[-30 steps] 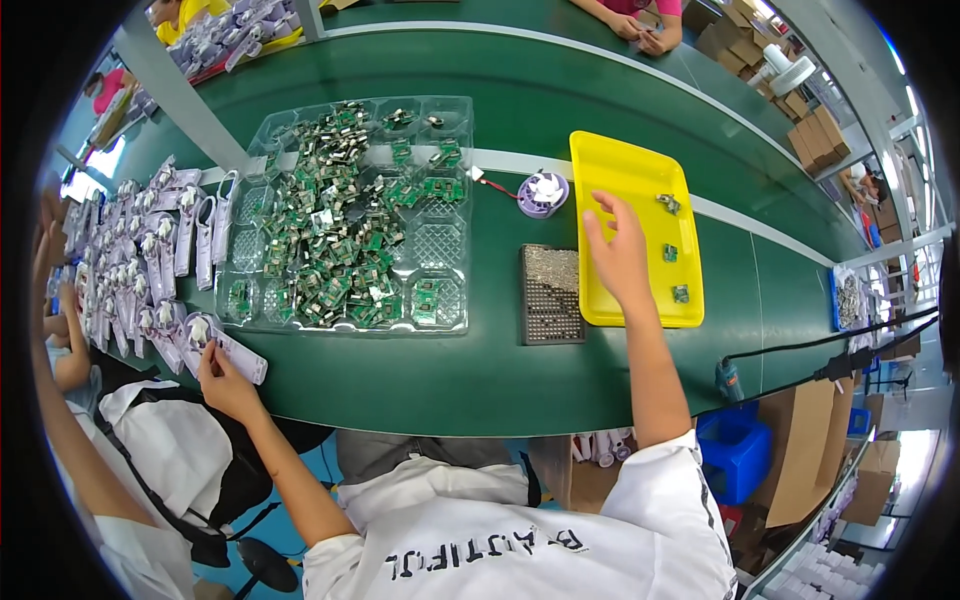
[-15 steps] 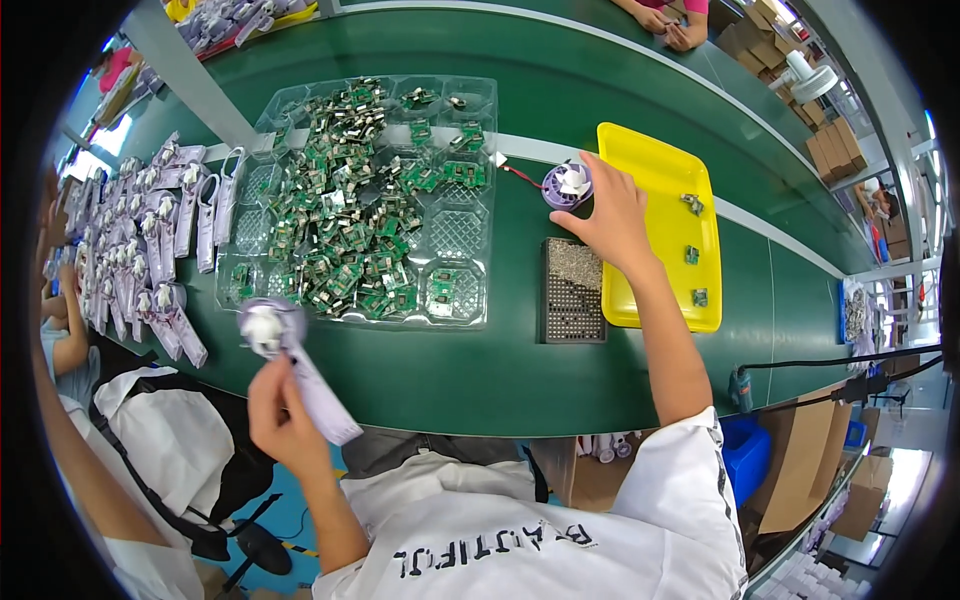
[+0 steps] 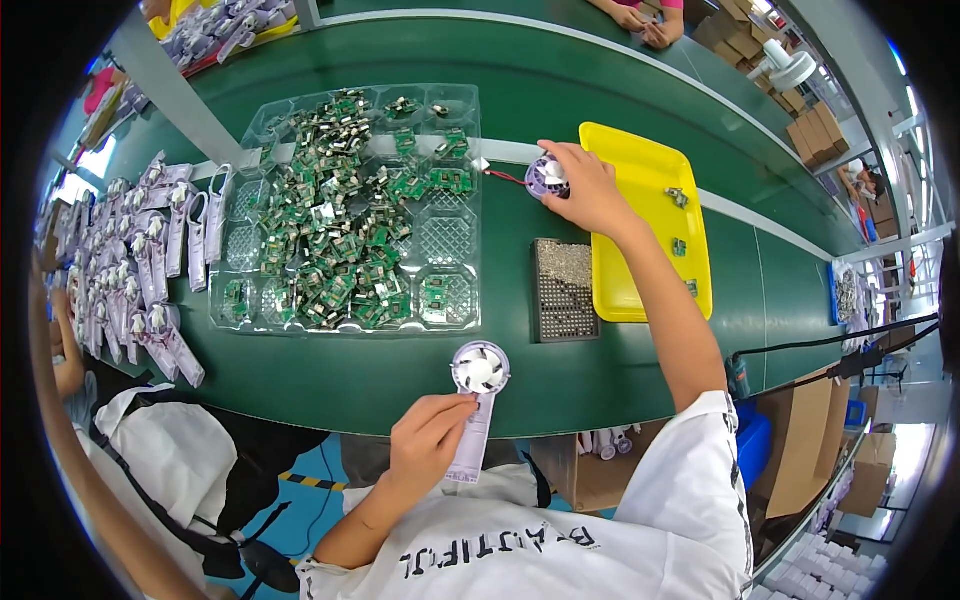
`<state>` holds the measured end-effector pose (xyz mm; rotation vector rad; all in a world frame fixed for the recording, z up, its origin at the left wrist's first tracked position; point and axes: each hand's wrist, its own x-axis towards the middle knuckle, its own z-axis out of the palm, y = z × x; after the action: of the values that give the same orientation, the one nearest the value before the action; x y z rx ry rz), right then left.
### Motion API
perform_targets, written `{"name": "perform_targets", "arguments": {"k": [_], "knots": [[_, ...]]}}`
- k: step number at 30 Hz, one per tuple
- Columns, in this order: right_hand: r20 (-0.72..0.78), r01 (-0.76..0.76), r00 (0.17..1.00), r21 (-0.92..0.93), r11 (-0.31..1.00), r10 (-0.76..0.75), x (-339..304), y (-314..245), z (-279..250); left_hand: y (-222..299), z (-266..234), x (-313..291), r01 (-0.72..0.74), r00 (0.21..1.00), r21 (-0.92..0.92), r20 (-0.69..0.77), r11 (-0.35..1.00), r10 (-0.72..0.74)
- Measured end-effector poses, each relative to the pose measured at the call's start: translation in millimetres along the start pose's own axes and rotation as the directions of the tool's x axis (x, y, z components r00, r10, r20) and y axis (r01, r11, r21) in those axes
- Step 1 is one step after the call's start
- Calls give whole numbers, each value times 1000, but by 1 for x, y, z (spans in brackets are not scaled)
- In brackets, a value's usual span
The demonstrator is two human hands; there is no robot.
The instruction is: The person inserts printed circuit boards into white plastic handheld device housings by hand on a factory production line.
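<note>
Between my left hand's [image 3: 432, 435] thumb and fingers is a pale purple handheld fan [image 3: 481, 369], its round head with white blades facing up and its flat handle pointing toward me. It is over the near edge of the green table. Farther off, my right hand [image 3: 588, 190] has closed its thumb and fingers round a small purple fan head [image 3: 547, 178] with white blades. A red wire with a white plug [image 3: 484, 165] runs left from it. My palm and fingers partly cover that fan head.
A clear compartment tray [image 3: 447, 322] heaped with green circuit boards [image 3: 345, 235] lies left of centre. At right are a yellow tray [image 3: 640, 285] with a few boards and a dark block [image 3: 566, 310] of small metal pins. More purple fans [image 3: 140, 260] are piled far left. A co-worker's hands [image 3: 645, 22] show across.
My left hand has brought the handheld fan rightward from beside the clear tray to the front of me. My right fingers, spread beside the small fan head before, have closed on it.
</note>
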<state>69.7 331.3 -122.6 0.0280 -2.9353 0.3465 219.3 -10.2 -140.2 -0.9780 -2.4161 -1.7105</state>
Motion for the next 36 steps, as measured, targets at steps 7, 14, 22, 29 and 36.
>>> {"name": "perform_targets", "arguments": {"k": [7, 14, 22, 29, 36], "knots": [[49, 192, 981, -78, 978, -189, 15, -11, 0, -15, -2, -2, -4, 1000, -22, 10, 1000, 5], [57, 172, 985, -180, 969, -164, 31, -14, 18, -14, 3, 9, -58, 997, -37, 51, 998, 60], [21, 414, 907, -224, 882, -420, 45, -17, 17, -22, -28, 2, -31, 995, 42, 94, 999, 27], [-50, 402, 902, -264, 876, -429, 43, -12, 29, -41, -43, -17, -49, 996, 2, 72, 999, 49], [-98, 114, 988, -50, 992, -119, 60, -5, 12, -36, -76, -38, 34, 999, 85, -28, 996, -32]]}}
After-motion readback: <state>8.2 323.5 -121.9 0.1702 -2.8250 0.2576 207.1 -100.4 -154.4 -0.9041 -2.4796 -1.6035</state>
